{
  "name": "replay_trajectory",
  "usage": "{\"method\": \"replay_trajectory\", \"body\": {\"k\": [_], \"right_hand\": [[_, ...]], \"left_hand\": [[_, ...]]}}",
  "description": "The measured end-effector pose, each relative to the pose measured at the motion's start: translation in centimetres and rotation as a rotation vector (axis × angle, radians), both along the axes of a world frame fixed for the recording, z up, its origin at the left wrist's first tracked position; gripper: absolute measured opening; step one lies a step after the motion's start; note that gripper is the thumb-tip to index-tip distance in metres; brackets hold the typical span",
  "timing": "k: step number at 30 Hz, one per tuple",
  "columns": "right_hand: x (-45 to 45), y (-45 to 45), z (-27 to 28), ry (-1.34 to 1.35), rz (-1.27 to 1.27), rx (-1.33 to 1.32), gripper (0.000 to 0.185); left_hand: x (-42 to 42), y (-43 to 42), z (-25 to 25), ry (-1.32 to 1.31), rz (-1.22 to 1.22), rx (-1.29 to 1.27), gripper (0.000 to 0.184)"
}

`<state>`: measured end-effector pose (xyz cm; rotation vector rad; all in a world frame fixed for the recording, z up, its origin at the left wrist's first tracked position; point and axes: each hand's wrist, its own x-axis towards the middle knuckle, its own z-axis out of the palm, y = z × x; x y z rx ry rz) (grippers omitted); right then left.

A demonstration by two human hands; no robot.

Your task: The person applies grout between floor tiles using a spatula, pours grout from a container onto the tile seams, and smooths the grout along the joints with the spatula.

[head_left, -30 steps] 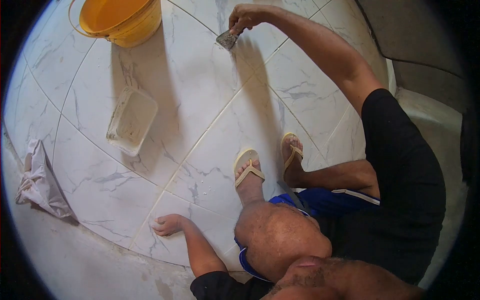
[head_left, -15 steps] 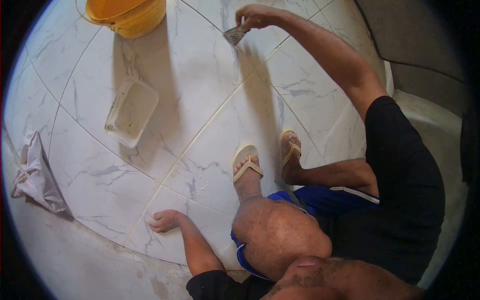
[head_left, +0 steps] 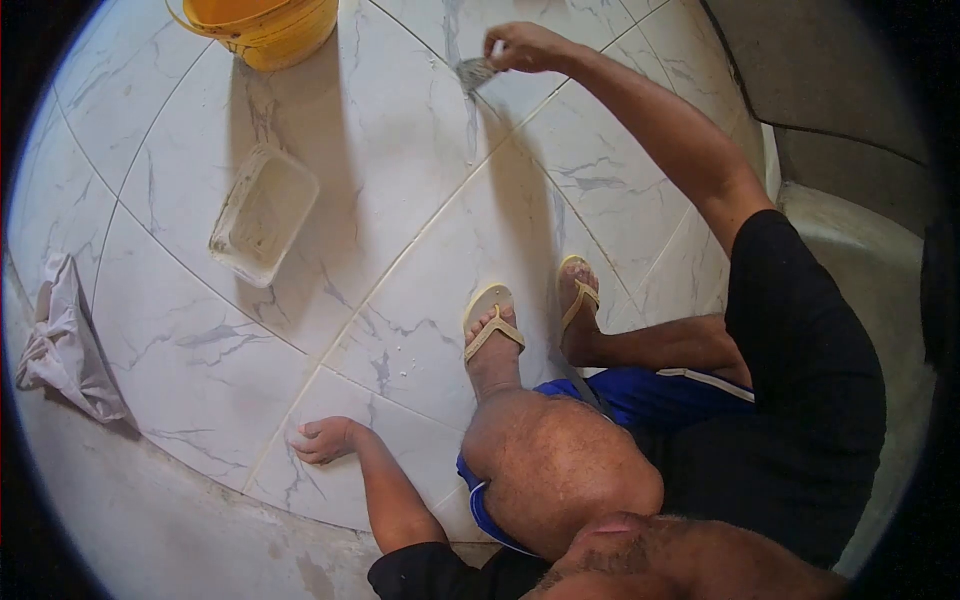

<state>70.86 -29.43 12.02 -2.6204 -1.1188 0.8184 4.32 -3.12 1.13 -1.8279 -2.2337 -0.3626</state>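
Observation:
My right hand (head_left: 528, 48) is closed around the handle of a putty knife (head_left: 474, 74). Its grey, smeared blade touches the white marbled tile floor (head_left: 420, 130) beside a joint line. Down at the lower left, my left hand (head_left: 328, 441) rests on the floor near another joint, its fingers bent together. Something whitish shows at those fingertips, too small to name. Between the hands lies a white plastic tub (head_left: 285, 225), tilted in view and streaked with dried residue.
A yellow bucket (head_left: 290, 40) with a handle stands at the upper left. A crumpled white cloth (head_left: 70, 350) lies by the raised edge at left. My sandalled feet (head_left: 494, 325) are on the tiles, with small white crumbs (head_left: 403, 370) nearby. A grey wall (head_left: 830, 90) rises at right.
My right hand and the putty knife have shifted slightly right and down in view. My left hand stays at the same joint; the whole view has moved a little.

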Motion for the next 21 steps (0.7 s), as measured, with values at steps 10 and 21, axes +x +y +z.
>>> {"method": "replay_trajectory", "body": {"k": [10,21], "right_hand": [[-3.5,1.3,2.8,0.026,-0.019,0.031,0.028],[-2.5,-0.2,1.5,-0.003,-0.003,0.025,0.032]], "left_hand": [[0.5,-0.1,0.2,-0.012,-0.001,0.023,0.044],[-0.2,0.0,-0.6,0.027,-0.036,0.05,0.043]]}}
